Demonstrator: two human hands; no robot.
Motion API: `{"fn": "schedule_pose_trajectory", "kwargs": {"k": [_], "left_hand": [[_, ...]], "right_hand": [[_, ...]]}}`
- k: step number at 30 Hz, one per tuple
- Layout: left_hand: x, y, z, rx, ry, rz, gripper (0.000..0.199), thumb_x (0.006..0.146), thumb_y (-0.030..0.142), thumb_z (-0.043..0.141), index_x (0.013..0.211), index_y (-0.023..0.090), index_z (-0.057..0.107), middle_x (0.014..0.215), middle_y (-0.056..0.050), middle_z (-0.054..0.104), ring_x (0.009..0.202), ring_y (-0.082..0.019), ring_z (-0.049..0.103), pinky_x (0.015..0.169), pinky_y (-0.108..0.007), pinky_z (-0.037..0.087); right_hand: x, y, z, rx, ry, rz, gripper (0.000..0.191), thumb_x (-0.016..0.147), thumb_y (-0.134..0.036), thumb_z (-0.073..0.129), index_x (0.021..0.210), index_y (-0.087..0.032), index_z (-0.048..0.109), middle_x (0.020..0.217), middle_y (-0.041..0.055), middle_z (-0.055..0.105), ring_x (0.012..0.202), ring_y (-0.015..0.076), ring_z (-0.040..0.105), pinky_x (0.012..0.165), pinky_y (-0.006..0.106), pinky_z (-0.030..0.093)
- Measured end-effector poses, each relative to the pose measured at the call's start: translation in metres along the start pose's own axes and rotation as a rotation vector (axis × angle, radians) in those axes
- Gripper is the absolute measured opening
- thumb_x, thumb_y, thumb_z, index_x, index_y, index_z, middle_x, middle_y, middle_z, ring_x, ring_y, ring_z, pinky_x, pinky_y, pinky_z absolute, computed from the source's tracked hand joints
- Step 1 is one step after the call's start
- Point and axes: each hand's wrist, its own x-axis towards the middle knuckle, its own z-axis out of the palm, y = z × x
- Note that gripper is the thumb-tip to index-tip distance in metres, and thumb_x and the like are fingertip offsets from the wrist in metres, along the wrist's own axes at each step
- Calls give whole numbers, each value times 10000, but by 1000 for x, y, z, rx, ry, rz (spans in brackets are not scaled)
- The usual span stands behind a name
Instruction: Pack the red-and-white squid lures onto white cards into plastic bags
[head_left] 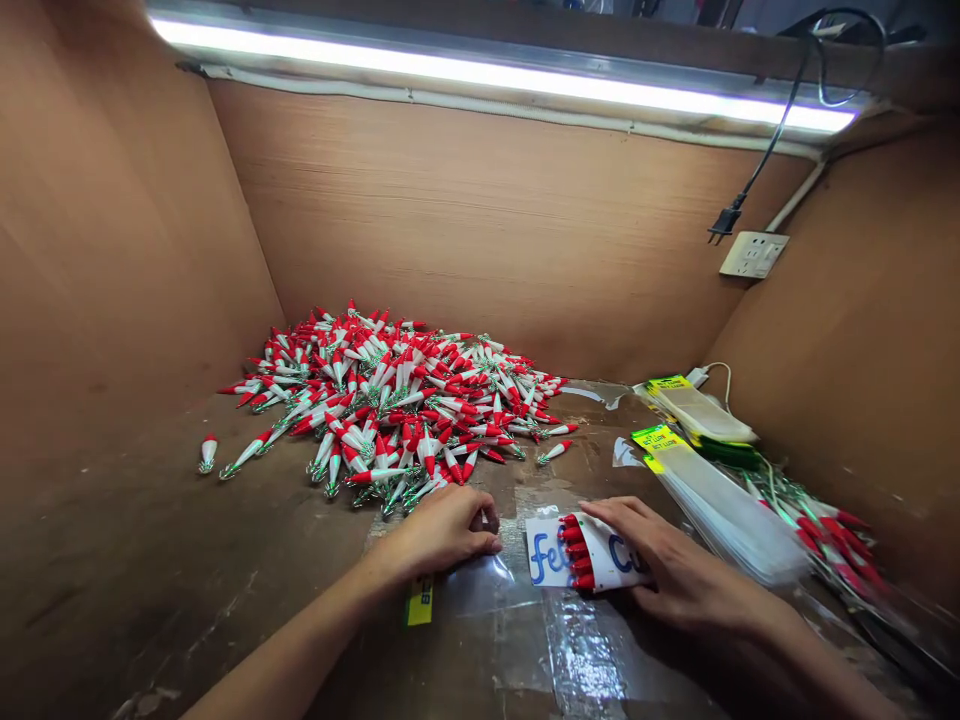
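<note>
My right hand (671,555) is closed around a white card with blue handwriting (619,550). A row of several red-tipped squid jigs (577,555) lies at the card, their red ends pointing left. My left hand (450,525) has its fingers curled in toward the thumb over a clear plastic bag (480,585) with a yellow label (420,603). What those fingertips pinch, if anything, cannot be made out. Just beyond my left hand spreads a big pile of red and white squid jigs (405,390) with green hooks.
To the right lie stacked clear bags with yellow headers (712,500), more bags (701,405) behind them, and another bunch of jigs (832,540). Clear tape (592,650) covers part of the tabletop. A black plug (726,220) hangs near a wall outlet (754,255).
</note>
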Motion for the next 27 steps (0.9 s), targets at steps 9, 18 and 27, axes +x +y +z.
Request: {"fn": "schedule_pose_trajectory", "kwargs": {"k": [9, 18, 27], "left_hand": [[0, 4, 15, 334, 132, 203, 456, 806, 376, 808, 1211, 274, 627, 1163, -53, 657, 1060, -277, 608, 865, -343, 455], [8, 7, 25, 68, 81, 140, 507, 967, 477, 585, 1435, 291, 531, 951, -31, 692, 818, -214, 626, 707, -289, 439], [18, 6, 22, -211, -25, 59, 228, 938, 382, 568, 974, 187, 681, 742, 22, 592, 656, -142, 508, 565, -233, 330]], "right_hand": [[4, 2, 5, 2, -68, 46, 962, 712, -91, 585, 1595, -295, 262, 1489, 96, 481, 1330, 300, 501, 1134, 446, 401], [27, 11, 21, 69, -142, -75, 1050, 743, -168, 665, 1622, -280, 103, 1578, 91, 405, 1430, 287, 404, 1181, 425, 338], [29, 5, 23, 116, -144, -56, 1037, 746, -172, 667, 1618, -302, 121, 1540, 95, 449, 1376, 292, 466, 1140, 432, 385]]}}
